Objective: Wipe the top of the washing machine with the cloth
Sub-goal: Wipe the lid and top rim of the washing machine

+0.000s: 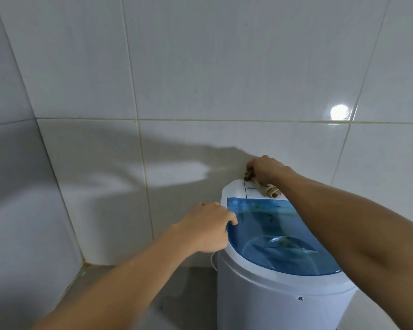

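A small white washing machine (272, 301) with a translucent blue lid (284, 234) stands at the lower right, against the tiled wall. My right hand (265, 169) presses a crumpled brown cloth (266, 188) onto the white back panel of the machine's top, close to the wall. The cloth's rolled end sticks out below my wrist. My left hand (208, 225) grips the left rim of the machine's top, with the thumb on the blue lid's edge.
White wall tiles (200, 67) rise right behind the machine, and a second tiled wall (14, 186) meets them in a corner at the left. A grey floor (181, 282) lies to the left of the machine.
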